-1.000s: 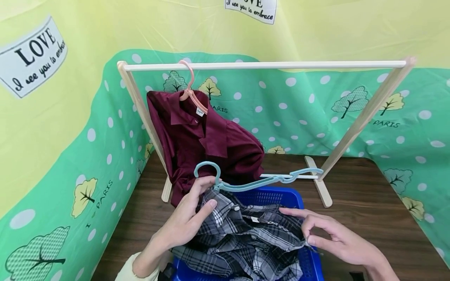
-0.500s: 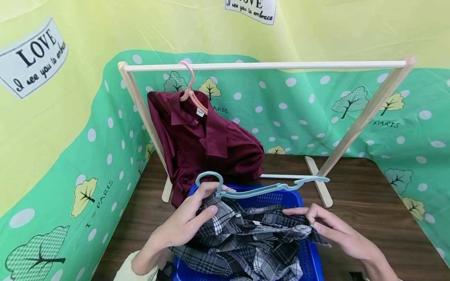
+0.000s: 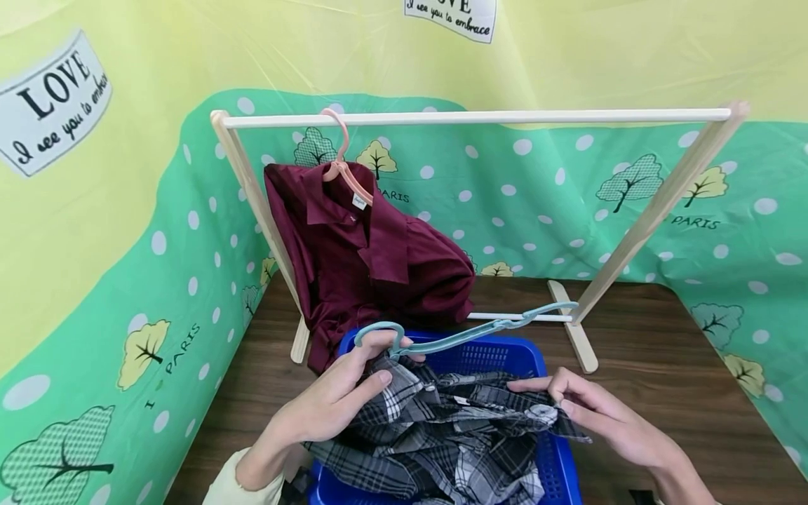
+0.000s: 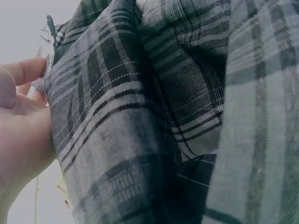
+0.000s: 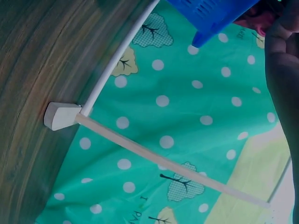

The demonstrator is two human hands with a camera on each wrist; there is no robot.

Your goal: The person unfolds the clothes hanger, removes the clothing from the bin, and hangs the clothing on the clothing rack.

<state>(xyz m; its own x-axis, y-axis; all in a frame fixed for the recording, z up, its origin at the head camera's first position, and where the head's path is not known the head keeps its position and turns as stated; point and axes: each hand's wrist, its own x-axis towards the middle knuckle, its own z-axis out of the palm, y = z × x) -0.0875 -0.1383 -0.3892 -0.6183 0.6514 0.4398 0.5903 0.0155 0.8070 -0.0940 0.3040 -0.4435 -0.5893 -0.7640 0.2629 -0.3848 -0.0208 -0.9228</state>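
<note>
Over the blue basket [image 3: 558,466], the left hand [image 3: 334,396] grips a light-blue hanger [image 3: 451,341] by its neck, fingers behind and thumb pressed on the collar of a black-and-grey plaid shirt [image 3: 435,449]. The hanger's visible arm runs off to the person's right, its long axis tilting up toward the far right, its tip in front of the right foot of the clothes rack [image 3: 505,117]. The hook curls up at the left, its open end turned left and down. The shirt is bunched in the basket, collar toward the left hand, its upper edge stretching across to the right hand [image 3: 621,424], which pinches that edge between thumb and fingers, index laid out along the cloth. Behind, a maroon shirt [image 3: 341,259] hangs from a pink hanger [image 3: 339,167] near the rail's left end.
</note>
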